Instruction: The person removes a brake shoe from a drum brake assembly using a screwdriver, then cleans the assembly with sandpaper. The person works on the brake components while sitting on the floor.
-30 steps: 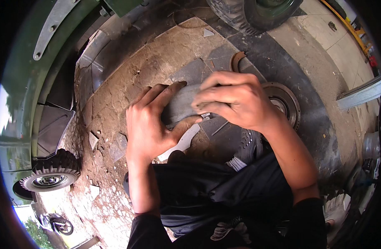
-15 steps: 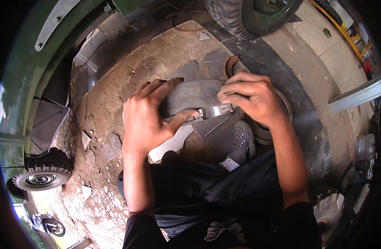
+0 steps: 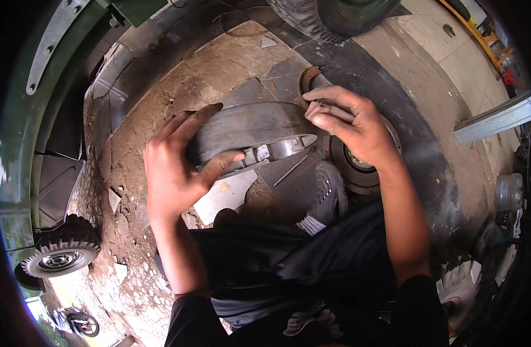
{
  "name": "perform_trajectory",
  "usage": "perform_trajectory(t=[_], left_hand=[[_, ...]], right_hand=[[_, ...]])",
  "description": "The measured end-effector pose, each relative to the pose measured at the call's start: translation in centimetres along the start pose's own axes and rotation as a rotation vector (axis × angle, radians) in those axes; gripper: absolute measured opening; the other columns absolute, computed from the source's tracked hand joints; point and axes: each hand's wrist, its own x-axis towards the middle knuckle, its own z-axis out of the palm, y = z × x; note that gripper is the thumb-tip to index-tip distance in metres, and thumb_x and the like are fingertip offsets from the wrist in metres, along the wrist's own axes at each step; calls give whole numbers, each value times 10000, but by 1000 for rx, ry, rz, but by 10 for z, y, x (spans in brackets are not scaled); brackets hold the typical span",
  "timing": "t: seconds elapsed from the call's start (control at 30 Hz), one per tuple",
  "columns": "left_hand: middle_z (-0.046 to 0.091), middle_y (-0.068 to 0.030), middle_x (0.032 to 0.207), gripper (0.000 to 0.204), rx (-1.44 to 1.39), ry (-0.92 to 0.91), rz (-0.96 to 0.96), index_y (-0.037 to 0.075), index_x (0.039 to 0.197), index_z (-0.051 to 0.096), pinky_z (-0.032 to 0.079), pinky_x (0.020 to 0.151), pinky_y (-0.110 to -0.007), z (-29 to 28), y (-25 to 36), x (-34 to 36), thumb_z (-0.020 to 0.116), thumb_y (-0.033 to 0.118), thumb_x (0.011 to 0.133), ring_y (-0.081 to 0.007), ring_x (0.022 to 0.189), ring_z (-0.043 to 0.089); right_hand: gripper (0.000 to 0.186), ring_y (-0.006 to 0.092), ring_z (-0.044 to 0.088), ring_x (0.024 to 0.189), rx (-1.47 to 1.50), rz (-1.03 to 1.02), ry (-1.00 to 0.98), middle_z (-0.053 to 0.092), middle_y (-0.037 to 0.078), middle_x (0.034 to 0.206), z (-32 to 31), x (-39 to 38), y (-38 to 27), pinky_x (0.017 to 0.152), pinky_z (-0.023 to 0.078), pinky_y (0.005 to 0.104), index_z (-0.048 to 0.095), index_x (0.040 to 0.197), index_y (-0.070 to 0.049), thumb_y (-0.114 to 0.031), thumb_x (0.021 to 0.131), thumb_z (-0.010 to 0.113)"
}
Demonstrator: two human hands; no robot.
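A large curved brake shoe (image 3: 254, 124) with a smooth grey lining stands tilted in front of me, its bare metal ribs showing on the near side. My left hand (image 3: 179, 156) is wrapped around its left end, thumb on the near edge and fingers over the lining. At the opposite end, my right hand (image 3: 349, 121) is raised with its fingers pinched together; something small and greyish may be between them, too unclear to name. A rusty brake shoe (image 3: 305, 84) lies just beyond that hand. Below my right wrist sits a round metal brake drum (image 3: 364, 179), partly covered by the forearm.
A thin metal rod (image 3: 293, 166) and a pale broken slab (image 3: 225, 194) lie on the ground near my shoe (image 3: 330, 188). A big tyre (image 3: 303, 20) stands at the far side, and a green vehicle body (image 3: 17, 144) fills the left. A metal beam (image 3: 497, 118) juts in from the right.
My left hand has shifted left, and more of the brake shoe's lining shows. My right fingers have come slightly away from its right end. The whole view has shifted a little too.
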Motion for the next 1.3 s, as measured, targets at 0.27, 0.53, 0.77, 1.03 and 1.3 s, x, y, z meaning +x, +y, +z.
perform_trajectory(t=[0.27, 0.53, 0.77, 1.03, 1.3], left_hand=[[792, -197, 1085, 772, -13, -23, 9, 2, 1286, 774, 596, 923, -463, -1, -2, 0, 990, 456, 701, -395, 1010, 774], [793, -200, 1088, 787, -4, -18, 2, -2, 1280, 776, 599, 924, -461, 0, -2, -1, 996, 471, 690, -388, 1017, 780], [791, -204, 1077, 766, 26, -26, 18, -10, 1265, 776, 610, 899, -464, -2, -1, 1, 997, 461, 703, -384, 1002, 788], [788, -212, 1065, 754, 29, -11, -1, -6, 1254, 778, 605, 903, -477, 0, 0, -1, 1001, 452, 698, -410, 996, 781], [788, -208, 1055, 746, 29, 5, 20, 3, 1256, 781, 606, 896, -472, 2, 2, 1, 1003, 441, 694, -405, 982, 784]], right_hand=[[243, 124, 726, 1010, 40, 82, 43, 779, 79, 1076, 8, 4, 0, 942, 606, 288, 758, 1220, 9, -61, 992, 802], [220, 165, 777, 1006, -96, -25, -29, 794, 94, 1031, 18, 3, 3, 897, 628, 308, 749, 1223, 61, -22, 1020, 752], [132, 183, 785, 984, -322, -250, -32, 767, 126, 1078, 12, 7, 9, 878, 653, 323, 768, 1113, 82, 46, 988, 750], [83, 182, 784, 917, -410, -342, -19, 774, 95, 1035, 22, 13, 7, 823, 631, 305, 801, 1034, 38, 15, 955, 791], [90, 184, 787, 893, -470, -327, -3, 774, 100, 1011, 14, 11, 8, 801, 621, 311, 800, 1031, 31, -10, 951, 804]])
